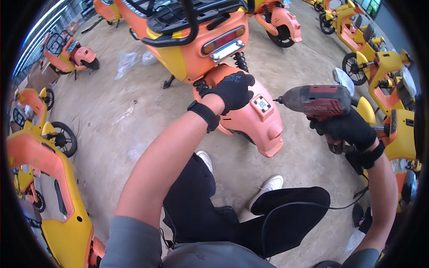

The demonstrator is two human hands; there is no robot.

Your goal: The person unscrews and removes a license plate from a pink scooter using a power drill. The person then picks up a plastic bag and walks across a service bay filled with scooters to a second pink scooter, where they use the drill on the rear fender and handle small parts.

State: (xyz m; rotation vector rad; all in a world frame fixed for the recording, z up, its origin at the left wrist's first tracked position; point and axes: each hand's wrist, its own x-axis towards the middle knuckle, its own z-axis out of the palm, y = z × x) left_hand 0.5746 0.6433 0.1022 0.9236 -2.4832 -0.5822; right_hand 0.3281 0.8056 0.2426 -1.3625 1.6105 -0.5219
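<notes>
My right hand (351, 129), in a black glove, grips a dark red and black power screwdriver (315, 100) by its handle. The tool's bit points left, toward a small square white plate (262, 104) with dark dots near its corners, set on the pink rear mudguard (268, 129) of a scooter. Over that mudguard, just left of the plate, is my gloved left hand (234, 91). Its fingers are curled together, and whatever they hold is hidden. The scooter's orange and yellow body (187, 58) rises beyond, with a tail light (223, 40) and a black rear rack (178, 27).
Yellow and orange scooters stand on both sides, a large body (62, 210) close at the left and another (402, 129) at the right. A black cable (308, 204) runs across my knee. Clear plastic wrap (127, 62) lies on the concrete floor (116, 102).
</notes>
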